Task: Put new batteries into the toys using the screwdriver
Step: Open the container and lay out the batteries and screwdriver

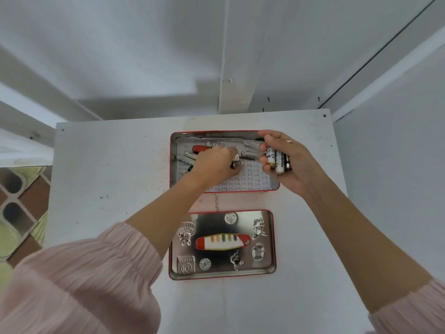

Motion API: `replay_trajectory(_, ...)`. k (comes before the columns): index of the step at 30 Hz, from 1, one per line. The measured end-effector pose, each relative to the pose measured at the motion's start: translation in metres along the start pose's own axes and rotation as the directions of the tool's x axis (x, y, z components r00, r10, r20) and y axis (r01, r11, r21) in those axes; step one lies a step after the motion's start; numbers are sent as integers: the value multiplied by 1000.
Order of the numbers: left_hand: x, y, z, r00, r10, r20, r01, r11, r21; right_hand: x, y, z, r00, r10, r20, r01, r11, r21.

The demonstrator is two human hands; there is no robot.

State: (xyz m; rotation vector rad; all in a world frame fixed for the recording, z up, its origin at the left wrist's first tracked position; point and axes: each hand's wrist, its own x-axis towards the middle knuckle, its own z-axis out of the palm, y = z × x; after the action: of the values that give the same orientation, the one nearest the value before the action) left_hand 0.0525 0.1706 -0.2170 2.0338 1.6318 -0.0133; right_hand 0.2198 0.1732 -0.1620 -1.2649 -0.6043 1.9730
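Your right hand [287, 162] fingers grip batteries [279, 160] over the tin [174, 165] | your left hand [214, 165] reaches inside the tin, grasp unclear

Bright, soft daylight; faint shadows, glare on the tin lid [222, 244], wide-angle edge warp.

Several white-and-black batteries [279, 161] stand bunched upright above the right end of the open red-rimmed tin [173, 160]. Inside the tin, more white batteries [190, 156] lie loose on printed paper beside a red-handled screwdriver [201, 148] near its far-left corner.
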Motion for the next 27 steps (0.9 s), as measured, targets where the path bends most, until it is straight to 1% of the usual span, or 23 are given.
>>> replay_trajectory(1,-3,0,-2,999,-43,21,46,980,-196,1,1,2,1000,0,-8,0,1000,-5)
replay_trajectory(2,-7,0,-5,995,-95,38,102,899,-425,2,1,4,1000,-1,-15,0,1000,-13)
replay_trajectory(3,-12,0,-11,987,-154,47,150,769,-622,4,1,6,1000,-6,-16,5,1000,-29)
replay_trajectory(4,-16,-3,-18,977,-209,45,171,643,-747,6,1,8,1000,-14,-13,13,998,-60)
replay_trajectory(6,-25,-12,-33,955,-292,48,187,469,-863,12,3,14,999,-41,-7,39,982,-184)
replay_trajectory(8,-35,-27,-45,943,-328,54,153,283,-947,19,6,23,997,-79,-11,69,922,-381)
replay_trajectory(10,-44,-43,-51,944,-326,52,81,77,-994,27,13,35,994,-110,-9,82,789,-609)
replay_trajectory(11,-49,-51,-52,948,-315,47,48,-4,-999,32,19,41,994,-111,-14,70,712,-699)
replay_trajectory(13,-57,-62,-52,958,-283,42,8,-121,-993,44,33,53,992,-124,-9,61,550,-833)
replay_trajectory(15,-64,-69,-54,966,-255,43,-6,-188,-982,56,49,62,986,-161,38,94,358,-929)
replay_trajectory(16,-67,-72,-55,967,-249,46,-7,-206,-978,61,56,66,983,-173,61,108,273,-956)
replay_trajectory(19,-77,-78,-61,961,-273,51,-7,-207,-978,67,69,79,969,-219,111,133,86,-987)
replay_trajectory(22,-84,-84,-66,955,-294,40,-18,-192,-981,66,73,90,941,-273,197,158,-159,-975)
replay_trajectory(24,-87,-85,-68,949,-314,37,-19,-172,-985,65,74,95,928,-285,238,159,-276,-948)
replay_trajectory(27,-89,-83,-70,937,-346,45,-8,-150,-989,66,75,96,941,-216,259,155,-404,-902)
